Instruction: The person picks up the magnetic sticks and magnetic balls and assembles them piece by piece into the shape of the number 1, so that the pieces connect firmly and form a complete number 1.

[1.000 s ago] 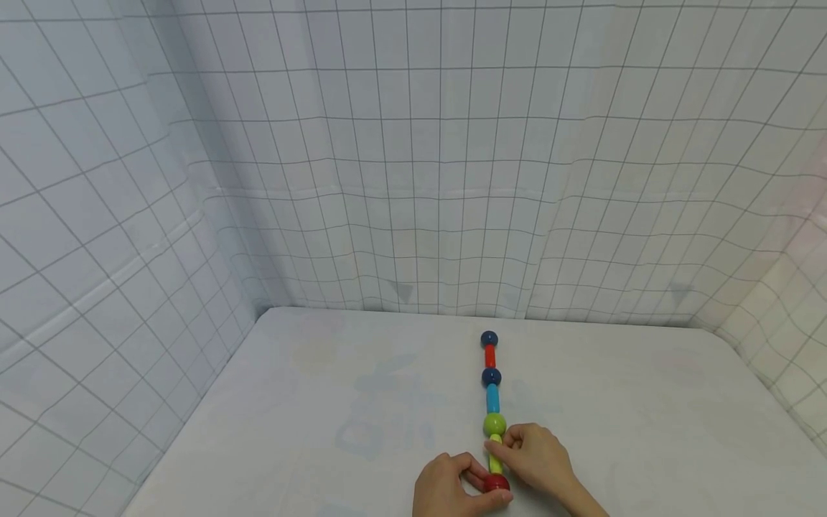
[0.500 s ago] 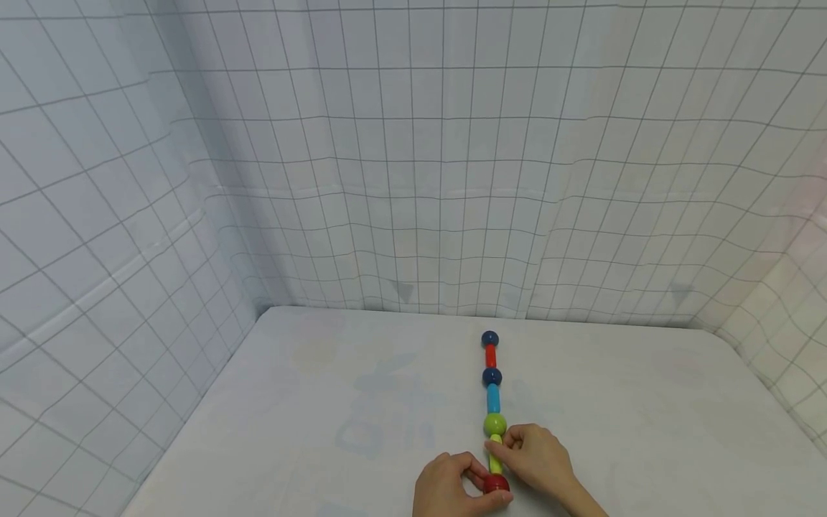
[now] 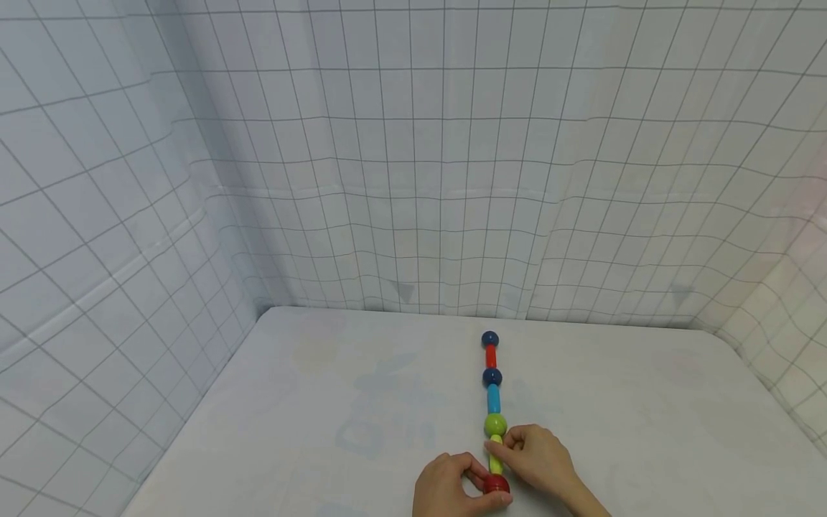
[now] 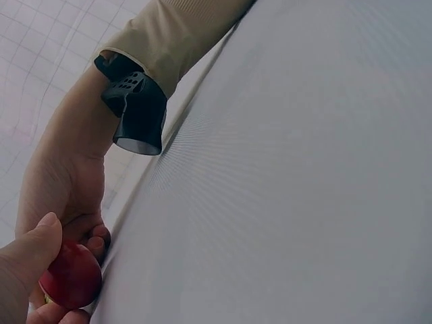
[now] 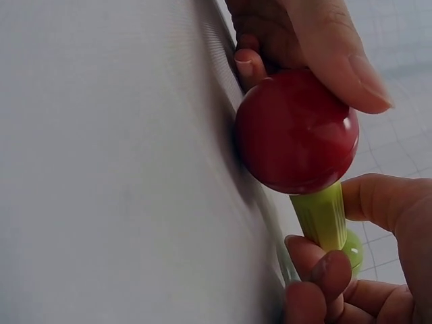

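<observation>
A straight chain of balls and rods lies on the white table, running away from the person. At its near end is a glossy red ball (image 5: 297,131), which my left hand (image 3: 449,487) pinches between thumb and fingers. My right hand (image 3: 538,459) pinches the ribbed yellow-green rod (image 5: 320,216) joined to that ball. Beyond it come a green ball (image 3: 495,425), a light blue rod (image 3: 494,398), a dark blue ball (image 3: 492,377), a red rod (image 3: 491,356) and another dark blue ball (image 3: 489,339). The left wrist view also shows the red ball between the left fingers.
The white table (image 3: 291,402) spreads out on both sides of the chain. White grid-patterned curtains (image 3: 426,158) hang behind it and at the sides. A black wrist camera (image 4: 138,111) sits on the right wrist, below a beige sleeve (image 4: 179,37).
</observation>
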